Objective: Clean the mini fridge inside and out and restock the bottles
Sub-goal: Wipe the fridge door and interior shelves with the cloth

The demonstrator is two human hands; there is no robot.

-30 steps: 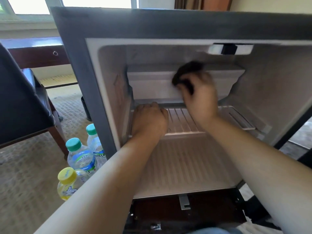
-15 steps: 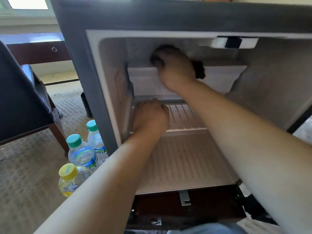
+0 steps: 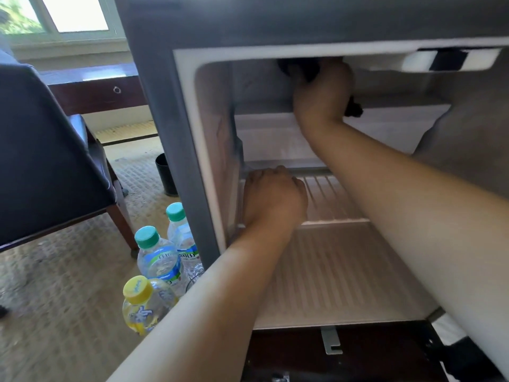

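The grey mini fridge (image 3: 165, 111) stands open with a white, bare interior. My right hand (image 3: 322, 97) reaches deep into the top, above the white freezer box (image 3: 264, 139), and grips a dark cloth (image 3: 298, 68) pressed against the upper back; a bit of cloth also sticks out by my wrist. My left hand (image 3: 272, 198) rests with curled fingers on the left end of the white ribbed shelf (image 3: 330, 199). On the carpet left of the fridge stand three bottles: two with green caps (image 3: 158, 257) (image 3: 181, 230) and one with a yellow cap (image 3: 143, 301).
A dark upholstered chair (image 3: 46, 150) with wooden legs stands to the left. Behind it are a dark wooden desk (image 3: 96, 92) and a window. A small black cup (image 3: 165, 175) sits on the carpet beside the fridge. Dark wood cabinet base (image 3: 344, 354) lies under the fridge.
My right hand moved the cloth from the front of the freezer box up to the top of the fridge interior. My left hand stayed on the shelf.
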